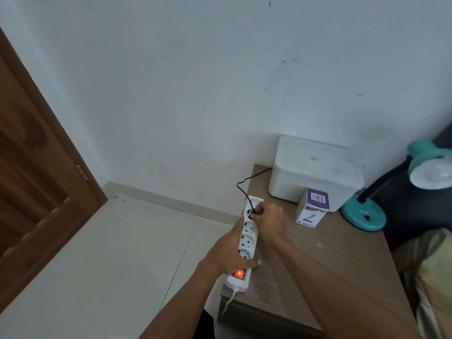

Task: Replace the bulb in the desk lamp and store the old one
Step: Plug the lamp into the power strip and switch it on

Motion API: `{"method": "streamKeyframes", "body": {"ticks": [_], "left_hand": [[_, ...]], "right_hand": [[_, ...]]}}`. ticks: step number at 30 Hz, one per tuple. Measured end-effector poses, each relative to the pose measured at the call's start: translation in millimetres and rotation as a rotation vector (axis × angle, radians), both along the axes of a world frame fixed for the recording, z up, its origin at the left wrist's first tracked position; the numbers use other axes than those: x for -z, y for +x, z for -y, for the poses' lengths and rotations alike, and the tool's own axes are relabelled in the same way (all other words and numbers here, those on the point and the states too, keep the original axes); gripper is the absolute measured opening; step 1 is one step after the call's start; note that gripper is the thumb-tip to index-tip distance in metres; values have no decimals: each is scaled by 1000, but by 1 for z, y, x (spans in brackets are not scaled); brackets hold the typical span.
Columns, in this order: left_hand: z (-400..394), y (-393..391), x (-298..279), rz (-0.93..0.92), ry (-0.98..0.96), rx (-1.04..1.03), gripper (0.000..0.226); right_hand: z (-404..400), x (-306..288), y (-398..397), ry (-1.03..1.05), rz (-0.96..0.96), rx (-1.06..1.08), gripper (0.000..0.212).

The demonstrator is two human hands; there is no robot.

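A teal desk lamp stands at the far right of a wood-grain desk, its shade turned toward the camera with a white bulb seated inside and unlit. A person's right hand is closed around the lamp's black plug, seated in the second socket from the far end of a white power strip lying along the desk's left edge. The left hand is wrapped around the strip's near half, thumb across the top, just beyond the rocker switch, which glows orange.

Whether the plug is going in or coming out cannot be told from this view; given the live strip and a bulb in the shade, pulling it free before touching the lamp seems likelier. Done well, the pull should run straight up out of the socket, with the grip on the plug body and not the thin black cord that loops off toward the wall. The left hand should press the strip flat so it neither lifts nor slides off the edge. Fingers belong clear of the pins while the switch is lit.

A small purple-and-white bulb carton waits between strip and lamp, in front of a lidded white storage box against the wall.
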State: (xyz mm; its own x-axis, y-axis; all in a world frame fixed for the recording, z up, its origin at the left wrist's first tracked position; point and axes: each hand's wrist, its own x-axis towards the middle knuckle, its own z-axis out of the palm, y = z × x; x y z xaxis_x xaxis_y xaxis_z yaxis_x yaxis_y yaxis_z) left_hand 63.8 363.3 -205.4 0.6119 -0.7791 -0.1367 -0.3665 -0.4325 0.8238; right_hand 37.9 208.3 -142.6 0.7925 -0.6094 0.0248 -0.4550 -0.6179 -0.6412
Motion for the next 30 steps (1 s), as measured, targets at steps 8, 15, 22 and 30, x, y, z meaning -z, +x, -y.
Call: {"method": "streamKeyframes", "body": {"ticks": [8, 15, 22, 30], "left_hand": [[-2, -9, -14, 175, 115, -60, 120], [17, -47, -35, 610, 150, 29, 93], [90, -98, -39, 624, 111, 206, 71], [195, -123, -24, 599, 131, 383, 66]], "right_hand": [[14, -12, -39, -12, -47, -126, 26], [42, 7, -119, -49, -200, -77, 44], [91, 27, -199, -213, -208, 25, 46], [168, 53, -244, -229, -157, 157, 49]]}}
